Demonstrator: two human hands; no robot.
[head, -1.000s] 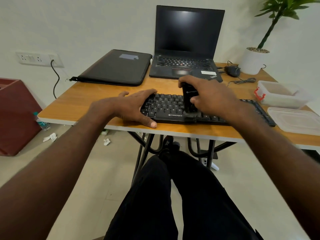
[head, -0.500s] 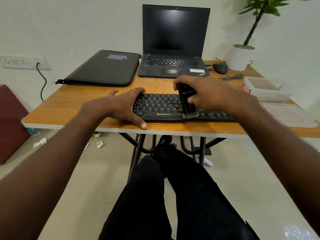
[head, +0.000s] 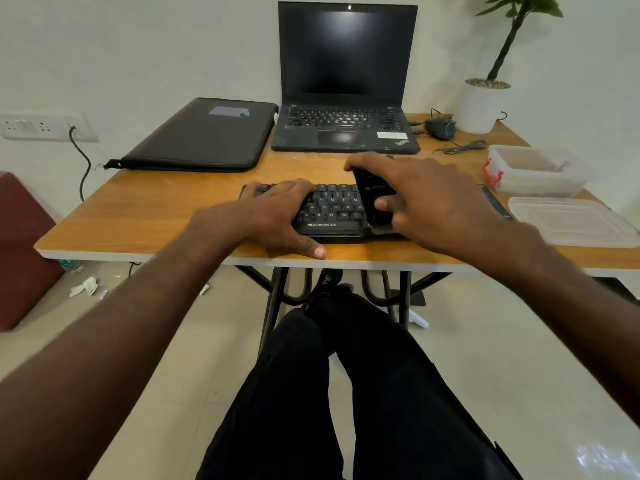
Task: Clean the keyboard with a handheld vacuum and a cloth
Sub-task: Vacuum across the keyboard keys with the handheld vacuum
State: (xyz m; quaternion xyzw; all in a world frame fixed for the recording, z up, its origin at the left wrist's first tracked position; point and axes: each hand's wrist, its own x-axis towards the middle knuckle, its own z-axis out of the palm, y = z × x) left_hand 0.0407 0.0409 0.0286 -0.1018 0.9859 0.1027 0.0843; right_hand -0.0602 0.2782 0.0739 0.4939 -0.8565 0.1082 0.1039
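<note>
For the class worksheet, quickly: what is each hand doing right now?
Left hand: open, resting flat on the keyboard.
Right hand: grips the vacuum, its tip on the keyboard.

The right hand (head: 436,202) covered the right half of the black Zebronics keyboard (head: 330,211) and most of the black handheld vacuum (head: 375,199); its nozzle tip was blurred. The left hand (head: 277,216) hid the keyboard's left keys. The green potted plant (head: 512,32) was cut off by the top edge.
</note>
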